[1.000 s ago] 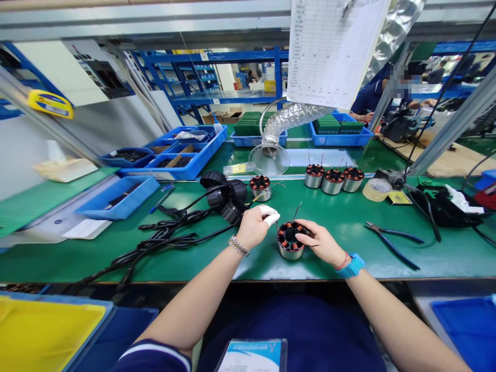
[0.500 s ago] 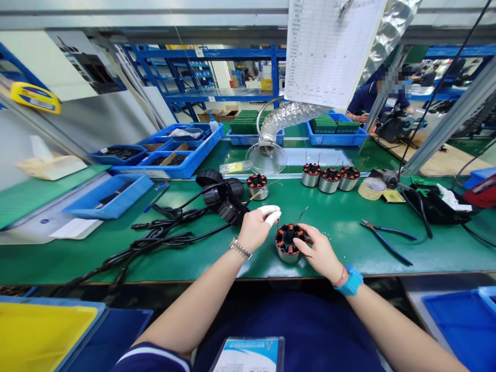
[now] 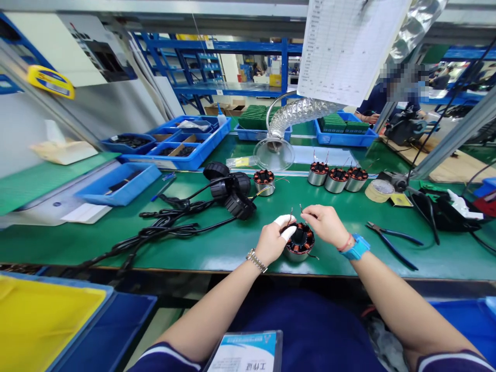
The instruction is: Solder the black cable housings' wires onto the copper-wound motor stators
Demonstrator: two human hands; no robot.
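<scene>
A motor stator (image 3: pixel 299 248) with copper windings and a silver ring stands upright on the green bench in front of me. My left hand (image 3: pixel 273 242), with white finger covers on thumb and forefinger, grips its left rim. Just above the stator's far side, my right hand (image 3: pixel 327 223) pinches a thin dark wire (image 3: pixel 301 208) between thumb and forefinger. A second wire rises near my left fingertips, and another pokes out at the stator's lower right. Part of the stator is hidden behind both hands.
More stators (image 3: pixel 337 180) stand at the back right, and a lone one (image 3: pixel 264 182) sits beside black round caps with cables (image 3: pixel 232 188). Blue-handled cutters (image 3: pixel 393 244) and a tape roll (image 3: pixel 380 190) lie right. A fume hood (image 3: pixel 274 154) hangs behind. A person sits far right.
My right hand has left the stator's right side and pinches a wire above it. My left hand has come onto the rim. The stator appears turned, with a wire now at lower right.
</scene>
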